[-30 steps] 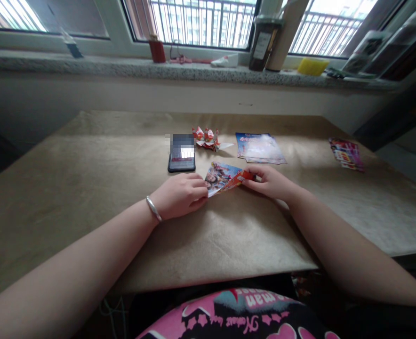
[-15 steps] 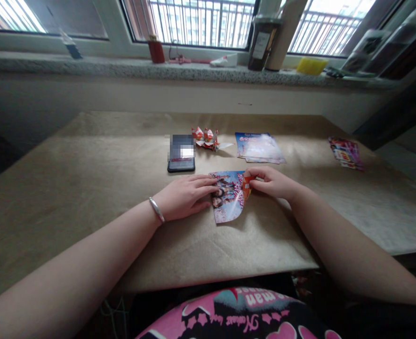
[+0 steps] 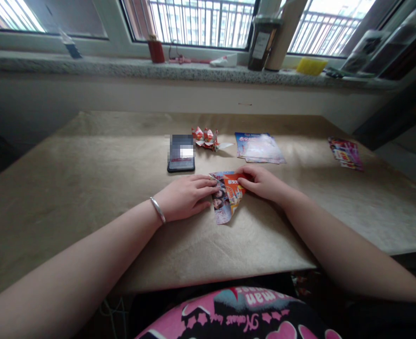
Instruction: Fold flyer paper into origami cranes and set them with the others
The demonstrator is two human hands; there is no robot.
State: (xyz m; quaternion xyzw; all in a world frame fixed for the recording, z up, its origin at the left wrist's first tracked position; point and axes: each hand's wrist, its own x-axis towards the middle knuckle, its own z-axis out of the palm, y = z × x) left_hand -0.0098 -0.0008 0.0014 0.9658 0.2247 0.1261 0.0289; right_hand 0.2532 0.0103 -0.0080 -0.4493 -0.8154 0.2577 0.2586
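Note:
A printed paper sheet [image 3: 221, 214] lies on the table in front of me, its right side folded over so that the orange back shows. My left hand [image 3: 190, 195] rests flat on the table, its outstretched fingertips pressing on the sheet's left edge. With thumb and fingers pinched, my right hand [image 3: 262, 183] holds the turned-over flap near its upper right edge. Beyond the sheet stands folded paper work [image 3: 207, 137] in red and white. A phone [image 3: 180, 163] lies just left of it, its screen partly blurred out.
Several printed sheets [image 3: 259, 146] lie in a stack behind my right hand. More colourful papers [image 3: 347, 153] are at the table's right side. On the windowsill [image 3: 116, 68] stand a red pot [image 3: 156, 51], a dark lidded container [image 3: 260, 44] and a yellow item [image 3: 311, 66].
My right hand has moved left, drawing the sheet's right side further over. More of the orange back shows now. My left hand has stayed in place.

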